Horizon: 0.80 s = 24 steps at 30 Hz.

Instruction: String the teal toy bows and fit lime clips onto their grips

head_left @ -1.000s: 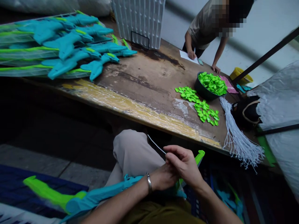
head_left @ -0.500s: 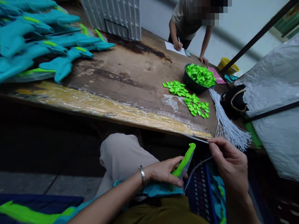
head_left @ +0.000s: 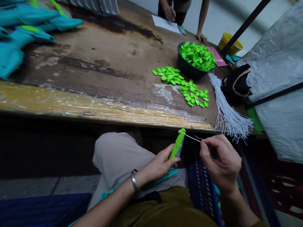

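Note:
Over my lap, my left hand [head_left: 163,161] is closed around a long plastic piece [head_left: 176,146], bright green along one side and greyish, see-through on the other. It is held tilted, green tip up. A bit of teal plastic [head_left: 163,179] shows under that hand. To the right, my right hand [head_left: 220,157] pinches a thin white string [head_left: 190,137] between thumb and fingertips. The string stretches across to the green tip and meets it there; whether it passes through a hole I cannot make out. A second strand sticks out beside my right fingertips.
On the wooden table [head_left: 106,94] are loose green plastic pieces [head_left: 169,75], a dark bowl [head_left: 186,67] heaped with more, a white string bundle [head_left: 227,110] and teal plastic bodies [head_left: 30,34]. A person's hand [head_left: 169,13] writes across the table. A blue crate [head_left: 201,186] stands below right.
My view has shifted, and the table's things sit further left and higher. The string, earlier stretched past the green tip, now meets it. My right hand is nearer the plastic piece.

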Available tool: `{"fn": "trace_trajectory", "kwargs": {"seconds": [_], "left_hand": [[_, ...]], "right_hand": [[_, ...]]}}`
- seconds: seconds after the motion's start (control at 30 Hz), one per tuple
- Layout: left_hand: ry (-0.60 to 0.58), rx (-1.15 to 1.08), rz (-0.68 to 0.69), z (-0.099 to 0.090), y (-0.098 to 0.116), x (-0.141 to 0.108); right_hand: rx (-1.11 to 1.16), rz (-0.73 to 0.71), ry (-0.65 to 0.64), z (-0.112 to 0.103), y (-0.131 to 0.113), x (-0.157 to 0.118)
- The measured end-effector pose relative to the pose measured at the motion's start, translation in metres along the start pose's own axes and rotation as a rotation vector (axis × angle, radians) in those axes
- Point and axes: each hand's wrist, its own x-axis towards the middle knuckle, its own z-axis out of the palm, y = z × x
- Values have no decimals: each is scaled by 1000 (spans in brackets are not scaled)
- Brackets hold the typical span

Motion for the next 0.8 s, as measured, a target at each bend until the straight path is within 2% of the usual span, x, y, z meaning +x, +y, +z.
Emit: {"fn": "trace_trajectory", "kwargs": {"seconds": [0.33, 0.8], "left_hand": [[13, 20, 11, -2, 1, 1], [16, 45, 6, -1, 2, 1]], "right_hand": [[-16, 18, -40, 9, 6, 1], [-50, 67, -28, 8, 11, -1]]}}
